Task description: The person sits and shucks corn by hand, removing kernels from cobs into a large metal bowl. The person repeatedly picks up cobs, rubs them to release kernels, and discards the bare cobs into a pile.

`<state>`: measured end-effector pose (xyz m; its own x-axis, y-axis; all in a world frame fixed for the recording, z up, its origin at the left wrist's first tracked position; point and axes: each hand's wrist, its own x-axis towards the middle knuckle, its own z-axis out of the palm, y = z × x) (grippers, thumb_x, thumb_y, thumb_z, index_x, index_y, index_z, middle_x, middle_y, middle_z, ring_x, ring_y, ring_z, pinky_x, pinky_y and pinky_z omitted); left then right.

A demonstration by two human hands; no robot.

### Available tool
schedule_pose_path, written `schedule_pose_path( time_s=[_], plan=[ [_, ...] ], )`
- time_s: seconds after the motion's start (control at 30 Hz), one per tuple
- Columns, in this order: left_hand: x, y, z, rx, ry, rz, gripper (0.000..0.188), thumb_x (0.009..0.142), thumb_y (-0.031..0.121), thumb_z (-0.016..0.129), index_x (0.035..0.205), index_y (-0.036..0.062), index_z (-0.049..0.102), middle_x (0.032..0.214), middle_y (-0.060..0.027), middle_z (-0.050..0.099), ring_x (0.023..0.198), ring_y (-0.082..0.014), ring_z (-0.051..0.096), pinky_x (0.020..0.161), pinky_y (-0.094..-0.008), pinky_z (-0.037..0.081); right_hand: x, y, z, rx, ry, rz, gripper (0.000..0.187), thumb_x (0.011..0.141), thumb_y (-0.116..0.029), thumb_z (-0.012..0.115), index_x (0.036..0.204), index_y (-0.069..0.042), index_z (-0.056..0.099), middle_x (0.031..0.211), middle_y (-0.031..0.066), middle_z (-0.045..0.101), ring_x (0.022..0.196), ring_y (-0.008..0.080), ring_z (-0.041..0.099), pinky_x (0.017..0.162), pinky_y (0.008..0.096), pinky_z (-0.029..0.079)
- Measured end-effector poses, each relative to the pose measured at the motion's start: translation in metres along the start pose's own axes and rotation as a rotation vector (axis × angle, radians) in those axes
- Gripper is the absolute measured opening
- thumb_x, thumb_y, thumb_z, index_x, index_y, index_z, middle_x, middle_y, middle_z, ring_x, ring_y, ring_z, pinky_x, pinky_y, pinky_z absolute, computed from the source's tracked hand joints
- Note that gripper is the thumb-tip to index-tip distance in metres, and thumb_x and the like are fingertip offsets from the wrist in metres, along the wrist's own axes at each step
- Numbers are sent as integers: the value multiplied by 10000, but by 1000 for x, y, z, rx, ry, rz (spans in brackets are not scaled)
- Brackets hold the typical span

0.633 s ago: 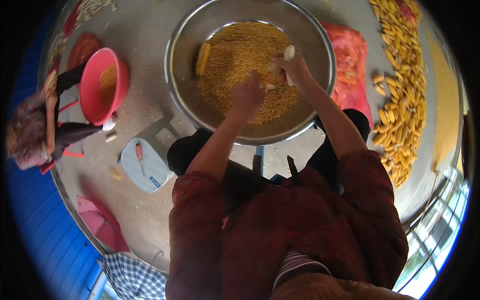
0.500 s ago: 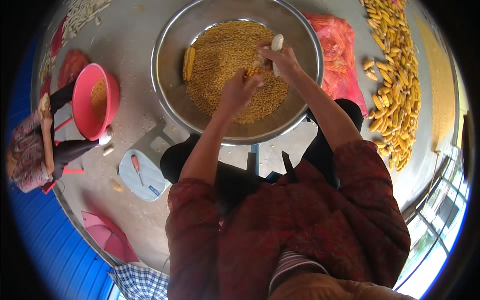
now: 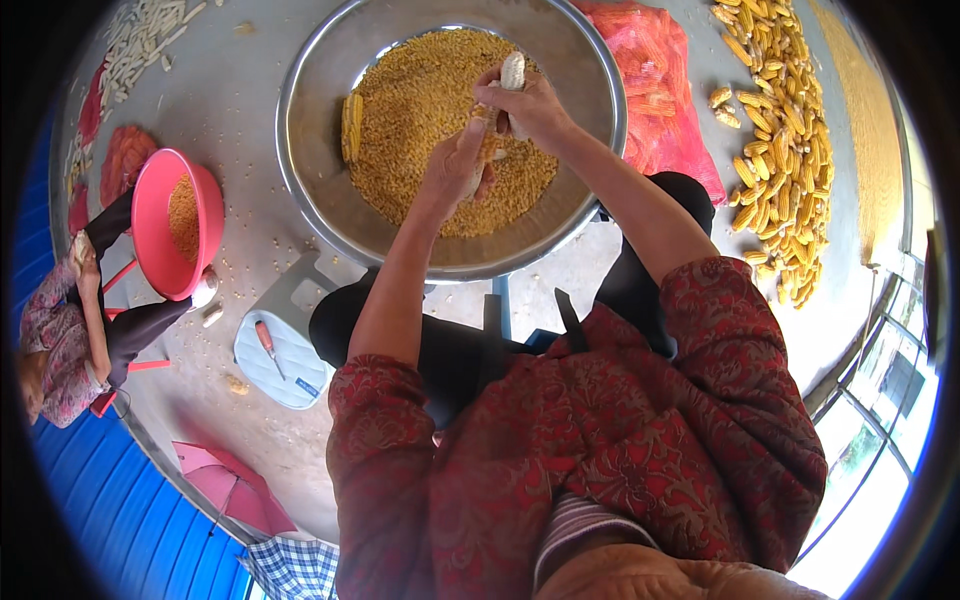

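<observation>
Over a wide steel basin of loose yellow corn kernels, my two hands meet. My right hand is closed around a bare white corn cob, whose end sticks up past the fingers. Just below and to the left, my left hand grips a partly shelled corn ear, mostly hidden by the fingers. The ear and the cob are pressed together or very close. A whole yellow ear leans at the basin's left wall.
Red mesh sacks of corn and a long pile of ears lie right. On the left sits a co-worker by a pink tub. A screwdriver rests on a cushioned stool; umbrellas stand behind.
My hands have come closer together, with the left raised to the right hand and its ear brought against the cob. The whole view has shifted slightly.
</observation>
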<state>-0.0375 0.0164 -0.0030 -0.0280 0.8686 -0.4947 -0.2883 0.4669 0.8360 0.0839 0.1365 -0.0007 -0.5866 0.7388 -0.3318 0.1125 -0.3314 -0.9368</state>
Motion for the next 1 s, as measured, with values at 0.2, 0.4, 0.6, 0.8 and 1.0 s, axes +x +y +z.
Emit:
schedule_pose_path(
  time_s=[0.2, 0.4, 0.6, 0.8, 1.0],
  plan=[
    [4, -12, 5, -21, 54, 35, 684, 931, 638, 297, 808, 22, 569, 527, -53, 511, 385, -129, 466, 356, -270, 369, -6, -2, 10, -36, 81, -83, 152, 828, -193, 667, 893, -72, 600, 693, -14, 560, 519, 61, 512, 444, 217, 418],
    [6, -21, 11, 28, 158, 34, 661, 955, 575, 307, 764, 0, 571, 517, -70, 519, 393, -160, 517, 346, -294, 407, -9, 5, 13, -252, 147, -199, 143, 836, -194, 653, 899, -77, 602, 716, -24, 574, 577, 39, 527, 479, 209, 441],
    [10, -24, 11, -117, 287, -9, 593, 967, 530, 342, 859, -7, 568, 581, -99, 554, 435, -177, 549, 360, -302, 444, -12, 3, 17, -328, 155, -240, 124, 844, -175, 644, 911, -78, 604, 751, -19, 603, 632, 40, 552, 530, 216, 468],
    [13, -35, 2, -254, 215, -59, 584, 957, 549, 358, 944, 0, 558, 700, -104, 595, 488, -174, 579, 409, -297, 483, -19, -6, 21, -320, 61, -391, 116, 859, -155, 625, 922, -61, 597, 796, 13, 646, 648, 42, 558, 532, 215, 465],
    [1, 6, 11, -105, 28, 98, 682, 907, 652, 348, 969, 11, 572, 718, -87, 591, 480, -148, 570, 407, -260, 470, -14, -12, 13, -224, 20, -105, 128, 879, -171, 608, 934, -57, 590, 813, 37, 664, 639, 50, 574, 512, 209, 456]
  ],
)
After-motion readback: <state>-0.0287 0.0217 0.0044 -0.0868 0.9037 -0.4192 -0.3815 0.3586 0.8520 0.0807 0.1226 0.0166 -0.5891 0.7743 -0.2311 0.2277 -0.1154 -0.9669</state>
